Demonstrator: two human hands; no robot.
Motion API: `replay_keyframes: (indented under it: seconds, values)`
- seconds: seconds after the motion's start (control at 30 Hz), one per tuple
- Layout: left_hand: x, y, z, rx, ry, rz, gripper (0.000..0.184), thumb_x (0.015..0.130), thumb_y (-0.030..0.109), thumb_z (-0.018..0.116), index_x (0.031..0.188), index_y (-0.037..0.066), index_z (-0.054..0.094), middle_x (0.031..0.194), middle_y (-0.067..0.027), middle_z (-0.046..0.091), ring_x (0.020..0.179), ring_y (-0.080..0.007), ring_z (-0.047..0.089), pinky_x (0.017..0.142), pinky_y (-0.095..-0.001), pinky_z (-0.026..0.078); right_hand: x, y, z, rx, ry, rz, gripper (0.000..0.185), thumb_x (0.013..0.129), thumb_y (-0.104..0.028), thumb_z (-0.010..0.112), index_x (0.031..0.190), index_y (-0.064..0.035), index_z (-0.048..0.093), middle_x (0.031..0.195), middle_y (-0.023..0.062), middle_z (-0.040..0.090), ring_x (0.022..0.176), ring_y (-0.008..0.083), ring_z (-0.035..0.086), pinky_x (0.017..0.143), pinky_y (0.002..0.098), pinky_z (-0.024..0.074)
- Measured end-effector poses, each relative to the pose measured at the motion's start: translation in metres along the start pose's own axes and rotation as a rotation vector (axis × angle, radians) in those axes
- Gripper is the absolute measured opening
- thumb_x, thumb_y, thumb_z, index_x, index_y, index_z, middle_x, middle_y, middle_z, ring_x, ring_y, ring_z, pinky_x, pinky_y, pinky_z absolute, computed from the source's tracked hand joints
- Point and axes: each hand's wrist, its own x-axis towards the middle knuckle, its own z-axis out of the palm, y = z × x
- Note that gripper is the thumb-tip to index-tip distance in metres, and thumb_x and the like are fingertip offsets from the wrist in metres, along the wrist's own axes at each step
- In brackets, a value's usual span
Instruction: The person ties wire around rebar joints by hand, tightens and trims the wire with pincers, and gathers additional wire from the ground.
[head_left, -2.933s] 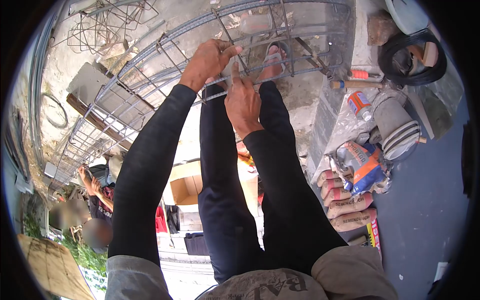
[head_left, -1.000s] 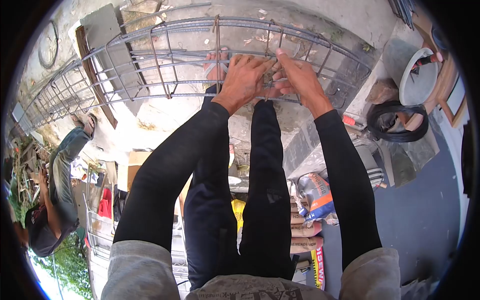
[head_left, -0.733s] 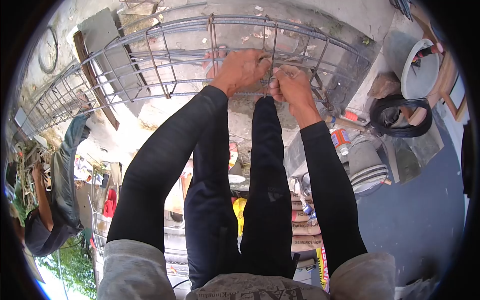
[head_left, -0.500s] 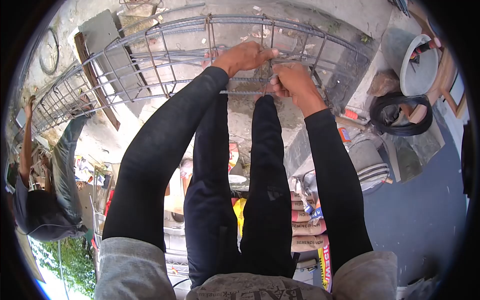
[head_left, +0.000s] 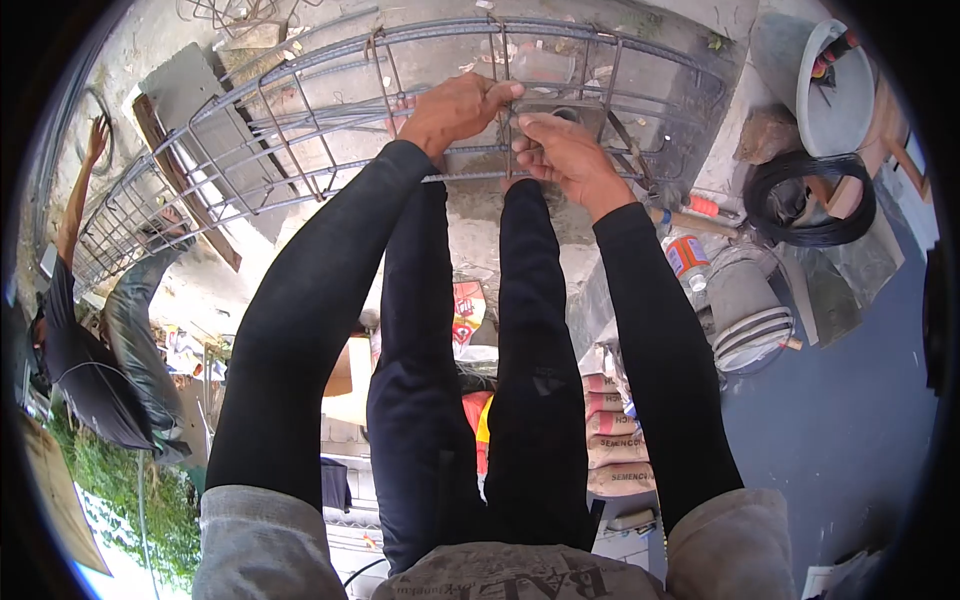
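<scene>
A long cage of steel reinforcing bars (head_left: 300, 70) lies across the top of the head view, with square stirrups (head_left: 382, 66) spaced along it. My left hand (head_left: 455, 112) is at the cage, fingers curled and thumb stretched towards a stirrup (head_left: 500, 50). On the other side of that stirrup is my right hand (head_left: 572, 158), its thumb and forefinger pinched close to the bar. Whatever is in the fingers of either hand is too small or hidden to make out. Both hands are close together, above my feet.
At right are a coil of black wire (head_left: 760, 205), a grey bucket (head_left: 850, 110), a striped-rim bucket (head_left: 750, 335) and a bottle (head_left: 687, 258). Cement bags (head_left: 618, 448) are stacked near my leg. At left, a co-worker (head_left: 90, 370) crouches by the cage; a board (head_left: 185, 180) lies beneath it.
The view has shifted slightly, and my hands stay at the same stirrup with my right fingers a little looser. The co-worker's hand has risen away from the cage's far end.
</scene>
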Motion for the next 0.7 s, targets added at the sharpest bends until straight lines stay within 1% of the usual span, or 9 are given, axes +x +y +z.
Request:
replay_keyframes:
  seconds: [0.1,0.17,0.23,0.33,0.37,0.5,0.6,0.67,0.7]
  values:
    - [0.005,-0.002,0.001,-0.054,-0.012,-0.01,0.08,0.098,0.072,0.049,0.105,-0.002,0.077,0.076,-0.0188,0.064,0.081,-0.0339,0.067,0.079,-0.0447,0.052,-0.035,0.029,-0.021,-0.143,0.268,-0.3,0.038,0.103,-0.032,0.064,0.131,-0.0068,0.065,0.093,0.0023,0.065,0.076,0.0115,0.061,0.071,0.0282,0.0505]
    - [0.008,-0.006,0.005,-0.074,-0.008,-0.005,0.083,0.097,0.073,0.05,0.106,-0.005,0.076,0.071,-0.0164,0.062,0.076,-0.031,0.065,0.077,-0.0438,0.052,-0.068,0.058,-0.046,-0.271,0.694,-0.447,0.052,0.095,-0.031,0.075,0.136,-0.0033,0.059,0.098,0.0075,0.067,0.084,0.0167,0.064,0.075,0.0324,0.0521]
    - [0.007,-0.005,0.002,-0.074,-0.028,-0.021,0.085,0.097,0.073,0.051,0.106,-0.007,0.076,0.069,-0.0151,0.06,0.074,-0.0291,0.064,0.075,-0.0435,0.051,-0.075,0.097,-0.091,-0.726,1.059,-0.601,0.058,0.085,-0.024,0.083,0.132,-0.0008,0.058,0.099,0.0111,0.069,0.092,0.0249,0.069,0.082,0.0381,0.0535]
    - [0.009,-0.006,0.003,-0.022,-0.053,-0.092,0.078,0.099,0.073,0.046,0.1,0.002,0.08,0.072,-0.0208,0.068,0.084,-0.0384,0.072,0.085,-0.0466,0.054,-0.054,0.13,-0.138,-0.664,0.928,-0.543,0.066,0.082,-0.022,0.085,0.136,-0.002,0.054,0.103,0.0129,0.07,0.098,0.0269,0.069,0.085,0.0398,0.053]
    - [0.006,-0.004,0.004,-0.036,-0.019,-0.072,0.078,0.099,0.072,0.046,0.1,0.002,0.079,0.069,-0.0205,0.066,0.083,-0.0388,0.071,0.085,-0.0463,0.054,-0.045,0.129,-0.147,-0.632,0.893,-0.544,0.061,0.082,-0.022,0.085,0.133,-0.002,0.057,0.104,0.013,0.071,0.097,0.0269,0.069,0.084,0.0401,0.053]
    - [0.005,-0.006,0.008,-0.017,0.072,-0.066,0.077,0.1,0.071,0.046,0.099,0.002,0.079,0.071,-0.0241,0.067,0.085,-0.0432,0.07,0.086,-0.0479,0.053,-0.02,0.123,-0.155,-0.539,0.785,-0.514,0.04,0.083,-0.02,0.084,0.115,-0.0027,0.066,0.103,0.0124,0.073,0.095,0.0267,0.07,0.083,0.0411,0.0528]
    - [0.003,0.004,0.0,-0.049,-0.016,-0.11,0.076,0.1,0.07,0.046,0.1,0.002,0.079,0.076,-0.026,0.069,0.088,-0.0449,0.07,0.087,-0.0485,0.053,-0.036,0.126,-0.146,-0.622,0.851,-0.665,0.022,0.083,-0.014,0.082,0.099,-0.0042,0.071,0.096,0.0101,0.073,0.093,0.0267,0.07,0.084,0.0412,0.0527]
    - [0.007,0.0,0.003,-0.015,-0.006,-0.063,0.077,0.1,0.07,0.045,0.099,0.001,0.079,0.078,-0.0262,0.069,0.092,-0.044,0.07,0.087,-0.0481,0.053,-0.066,0.12,-0.139,-0.814,0.894,-0.783,0.023,0.081,-0.01,0.082,0.1,-0.0043,0.07,0.096,0.0112,0.072,0.094,0.0285,0.069,0.085,0.0415,0.0525]
    - [0.008,0.001,0.003,-0.009,-0.023,-0.065,0.077,0.1,0.07,0.045,0.099,0.001,0.078,0.079,-0.0266,0.07,0.092,-0.0439,0.07,0.088,-0.048,0.053,-0.082,0.118,-0.14,-0.804,0.888,-0.882,0.025,0.079,-0.008,0.083,0.1,-0.0039,0.069,0.098,0.0122,0.071,0.094,0.0301,0.068,0.086,0.0419,0.0523]
